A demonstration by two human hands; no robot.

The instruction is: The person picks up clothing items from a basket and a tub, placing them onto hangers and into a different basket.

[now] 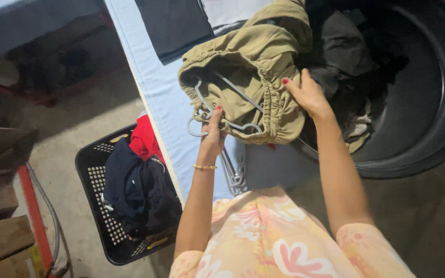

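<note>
The person stands at a desk (166,98) covered with a light blue cloth, and both hands are busy with a pair of khaki trousers (256,62) that lies at the desk's right edge, partly hanging over a big dark round tub (428,103). The left hand (213,135) is closed around a grey wire hanger (217,116), its fingers curled over the wire just where the hanger goes into the elastic waistband of the trousers; a thin gold bracelet (204,167) sits on this wrist. The right hand (307,92) pinches the gathered waistband on the other side, thumb on top and the fingers under the cloth, so the opening of the trousers is held wide. More grey hangers (234,172) lie in a bunch on the desk, just under the left forearm. At the far end of the desk there is a folded dark garment (173,25), and inside the tub I see other dark clothes (343,46) in a heap. On the floor, at the left of the desk, a black plastic basket (91,164) holds dark blue and red clothes (140,175).
</note>
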